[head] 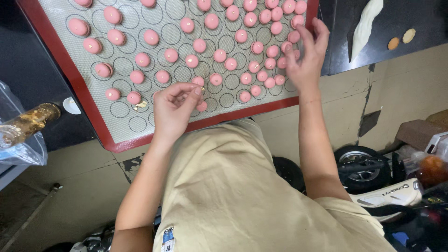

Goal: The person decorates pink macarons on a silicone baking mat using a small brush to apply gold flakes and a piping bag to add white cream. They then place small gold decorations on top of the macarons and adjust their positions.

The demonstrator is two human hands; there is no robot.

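Head view — pink macarons [230,64] on baking mat [122,122]

Black counter [28,70] above cracked beige wall [410,88].

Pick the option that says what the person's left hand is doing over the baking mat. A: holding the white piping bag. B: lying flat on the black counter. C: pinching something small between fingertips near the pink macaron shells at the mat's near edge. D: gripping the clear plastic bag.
C: the left hand has its fingertips pinched together just above the pink macaron shells by the red border of the baking mat.
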